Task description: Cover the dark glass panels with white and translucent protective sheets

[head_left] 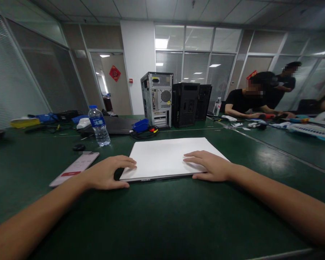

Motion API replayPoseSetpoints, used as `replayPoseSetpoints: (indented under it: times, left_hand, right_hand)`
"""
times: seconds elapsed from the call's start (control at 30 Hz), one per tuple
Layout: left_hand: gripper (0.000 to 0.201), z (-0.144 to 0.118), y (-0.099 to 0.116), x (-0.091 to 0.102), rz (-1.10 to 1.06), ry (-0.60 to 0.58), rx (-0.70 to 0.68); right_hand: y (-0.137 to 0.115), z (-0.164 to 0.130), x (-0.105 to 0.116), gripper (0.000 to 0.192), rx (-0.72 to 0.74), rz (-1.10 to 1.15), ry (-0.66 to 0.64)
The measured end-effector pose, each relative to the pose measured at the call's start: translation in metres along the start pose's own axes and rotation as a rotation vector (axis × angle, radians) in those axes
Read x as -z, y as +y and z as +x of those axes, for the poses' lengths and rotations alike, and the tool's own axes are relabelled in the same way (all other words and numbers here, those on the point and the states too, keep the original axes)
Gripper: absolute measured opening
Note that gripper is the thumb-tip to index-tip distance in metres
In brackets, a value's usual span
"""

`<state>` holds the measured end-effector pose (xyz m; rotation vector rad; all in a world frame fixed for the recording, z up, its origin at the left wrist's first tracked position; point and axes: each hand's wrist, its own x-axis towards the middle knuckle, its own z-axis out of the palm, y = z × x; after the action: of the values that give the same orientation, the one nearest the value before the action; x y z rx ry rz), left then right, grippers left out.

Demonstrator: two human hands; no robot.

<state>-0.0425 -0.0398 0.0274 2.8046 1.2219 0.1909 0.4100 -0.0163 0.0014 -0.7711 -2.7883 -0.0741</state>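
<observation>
Resting flat on the green table [162,216], a closed white laptop [169,157] lay directly before the person, and both bare hands were on it. The left hand [107,173] sat at the laptop's near left corner — fingers spread and laid over the lid's edge, thumb stretched along the table just beside the front rim, not closed around anything. The right hand [209,166] lay palm down on the near right part of the lid, fingers loosely together and pointing toward the laptop's middle, thumb against the front edge; it pressed rather than gripped.

Just left of the laptop lay a phone [74,168], face up, close to the left wrist. Beyond the phone, further left of the laptop, stood a water bottle [99,125] with a blue cap, upright, and a small dark round thing [78,147] near its foot. Behind the laptop stood a grey computer tower [157,99] with its back panel showing, two black towers [191,104] touching beside it, and a blue gadget [141,125] with tangled cables at the grey tower's base. Well right of the laptop, other people [249,97] — dark sleeves, arms on the table — sat among scattered tools.
</observation>
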Motion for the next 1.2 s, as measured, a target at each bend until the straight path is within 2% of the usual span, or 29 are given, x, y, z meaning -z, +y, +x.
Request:
replayPoseSetpoints:
  times: [0.07,0.2,0.47,0.73,0.83,0.9,1.0,1.07,1.2]
  left_hand:
    - [0.067,0.000,-0.001,-0.001,-0.009,-0.018,0.016]
    - [0.056,0.001,-0.004,-0.002,-0.035,-0.012,0.045]
    - [0.040,0.001,-0.002,0.003,-0.039,-0.020,0.038]
    - [0.037,0.000,-0.001,0.003,-0.034,-0.008,0.044]
    - [0.040,0.000,-0.002,-0.001,-0.024,0.020,0.041]
    - [0.044,0.002,-0.004,-0.006,-0.030,0.057,0.062]
    - [0.060,0.008,-0.005,-0.018,-0.049,0.144,0.156]
    - [0.072,0.012,-0.004,-0.027,-0.062,0.167,0.258]
    - [0.085,0.022,0.004,-0.043,-0.048,0.053,0.454]
  right_hand:
    - [0.000,-0.001,-0.003,0.070,-0.077,0.010,-0.048]
    - [-0.004,0.001,-0.007,0.071,-0.155,0.026,-0.062]
    - [-0.011,0.006,-0.006,0.065,-0.188,0.071,-0.035]
    - [-0.011,0.007,-0.003,0.066,-0.195,0.115,-0.069]
    - [-0.003,0.006,0.004,0.057,-0.229,0.187,0.001]
    - [0.011,0.003,0.012,0.052,-0.374,0.193,0.109]
    - [0.046,-0.002,0.026,0.047,-0.862,0.168,0.221]
    - [0.072,-0.006,0.032,0.044,-1.126,0.192,0.207]
    - [0.108,-0.007,0.032,0.036,-1.350,0.354,0.147]
